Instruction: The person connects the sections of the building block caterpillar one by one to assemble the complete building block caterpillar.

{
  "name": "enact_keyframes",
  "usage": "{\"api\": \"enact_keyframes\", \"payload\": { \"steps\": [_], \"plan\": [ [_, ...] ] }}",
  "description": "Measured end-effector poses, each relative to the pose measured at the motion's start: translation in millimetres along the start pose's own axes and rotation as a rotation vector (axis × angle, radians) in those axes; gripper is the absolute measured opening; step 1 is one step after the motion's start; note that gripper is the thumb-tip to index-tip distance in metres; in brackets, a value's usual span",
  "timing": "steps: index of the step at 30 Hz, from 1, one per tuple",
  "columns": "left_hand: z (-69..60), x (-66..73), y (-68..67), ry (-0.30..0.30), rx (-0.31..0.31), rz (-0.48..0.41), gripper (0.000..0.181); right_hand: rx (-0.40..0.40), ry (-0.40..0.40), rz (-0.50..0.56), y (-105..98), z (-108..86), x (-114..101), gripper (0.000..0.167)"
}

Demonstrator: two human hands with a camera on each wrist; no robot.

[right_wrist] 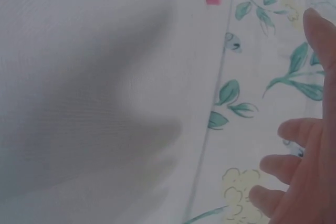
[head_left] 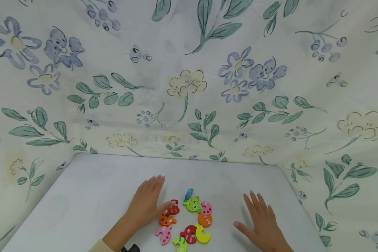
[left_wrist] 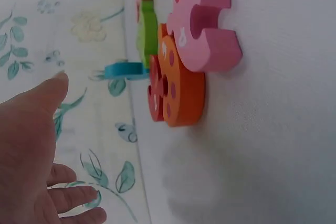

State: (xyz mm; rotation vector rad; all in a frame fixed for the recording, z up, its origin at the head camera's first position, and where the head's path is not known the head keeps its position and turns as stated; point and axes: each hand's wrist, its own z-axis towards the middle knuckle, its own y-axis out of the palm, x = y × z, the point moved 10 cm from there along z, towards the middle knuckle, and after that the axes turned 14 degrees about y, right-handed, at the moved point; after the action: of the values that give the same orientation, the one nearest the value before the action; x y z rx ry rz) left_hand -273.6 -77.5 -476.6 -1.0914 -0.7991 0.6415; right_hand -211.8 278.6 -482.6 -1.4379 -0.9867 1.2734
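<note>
Brightly painted puzzle pieces form a loose ring on the white table. A green smiling-face piece (head_left: 192, 204) is at the top, with a blue piece (head_left: 189, 194) standing on edge beside it. My left hand (head_left: 144, 204) hovers at the ring's left, fingers extended; in the head view its thumb overlaps a red piece (head_left: 174, 209). Below that lie an orange piece (left_wrist: 181, 87) and a pink piece (left_wrist: 210, 51). Well to the right of the ring, my right hand (head_left: 261, 220) is spread above the table, holding nothing.
An orange piece marked 10 (head_left: 205, 220), another pink piece (head_left: 206, 208), a yellow piece (head_left: 202, 235), a red striped piece (head_left: 189, 235) and a light green piece (head_left: 180, 244) complete the ring. Flowered cloth (head_left: 189, 115) surrounds the table (head_left: 91, 196). A black object (head_left: 133, 248) shows at the bottom edge.
</note>
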Motion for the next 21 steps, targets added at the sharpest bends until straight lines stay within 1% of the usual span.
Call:
{"api": "enact_keyframes", "payload": {
  "steps": [2,4,6,7,9,11,13,14,16,18,19,21],
  "plan": [
    [9.4,5.6,5.9,0.011,-0.005,-0.03,0.094,-0.014,0.006,-0.003,1,0.3,1,0.102],
    [17.5,13.1,12.3,0.034,-0.02,-0.047,0.083,-0.028,0.014,0.002,2,0.9,2,0.101],
    [24.5,24.8,17.6,0.088,-0.03,-0.048,0.07,-0.039,0.021,0.01,4,1.5,2,0.101],
    [27.4,32.7,19.6,0.124,-0.033,-0.047,0.063,-0.04,0.024,0.013,5,1.4,3,0.1],
    [33.3,51.8,24.3,0.224,-0.037,-0.021,0.05,-0.037,0.026,0.017,6,1.0,4,0.1],
    [39.1,72.1,29.6,0.325,-0.041,0.005,0.042,-0.029,0.024,0.014,6,0.3,5,0.099],
    [45.3,87.5,38.8,0.396,-0.067,0.045,0.038,-0.021,0.02,0.014,5,-0.7,6,0.099],
    [48.2,93.0,44.0,0.418,-0.086,0.067,0.037,-0.022,0.018,0.016,6,-1.0,6,0.099],
    [53.3,98.9,54.7,0.426,-0.134,0.098,0.038,-0.039,0.023,0.028,7,-1.5,6,0.099],
    [57.5,99.9,64.3,0.411,-0.171,0.131,0.039,-0.068,0.035,0.043,11,-1.7,7,0.1],
    [58.7,100.1,67.7,0.403,-0.185,0.142,0.04,-0.087,0.043,0.049,14,-1.9,7,0.1],
    [60.7,100.7,71.0,0.394,-0.193,0.158,0.042,-0.119,0.062,0.06,18,-2.8,9,0.1]
  ]
}}
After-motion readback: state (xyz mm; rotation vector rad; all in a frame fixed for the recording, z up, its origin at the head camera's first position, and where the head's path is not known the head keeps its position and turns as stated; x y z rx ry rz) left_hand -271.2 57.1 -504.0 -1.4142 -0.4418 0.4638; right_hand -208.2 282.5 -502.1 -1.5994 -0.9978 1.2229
